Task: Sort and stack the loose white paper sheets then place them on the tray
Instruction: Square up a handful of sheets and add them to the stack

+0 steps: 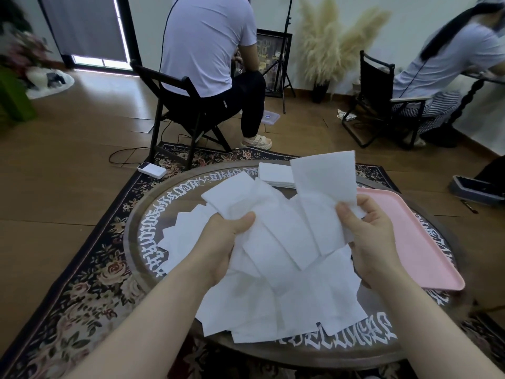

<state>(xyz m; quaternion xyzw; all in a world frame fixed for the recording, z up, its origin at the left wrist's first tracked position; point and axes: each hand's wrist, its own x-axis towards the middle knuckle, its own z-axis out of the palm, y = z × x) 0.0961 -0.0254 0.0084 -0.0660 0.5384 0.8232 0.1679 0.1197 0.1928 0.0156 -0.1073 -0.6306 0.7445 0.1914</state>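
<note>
This looks like a living room in a home, used for recording work. The floor (68, 149) is wood, with a flowered rug (82, 283) under a round tabletop (153, 203) lettered in white. Dried pampas grass (330, 42) stands in a dark vase by the white wall, beside a framed picture (270, 50) leaning on the floor and a light stand (285, 56). Two people sit on black folding chairs (175, 105) with their backs turned, cables running from them. A blind covers a glass door (87, 28).
</note>
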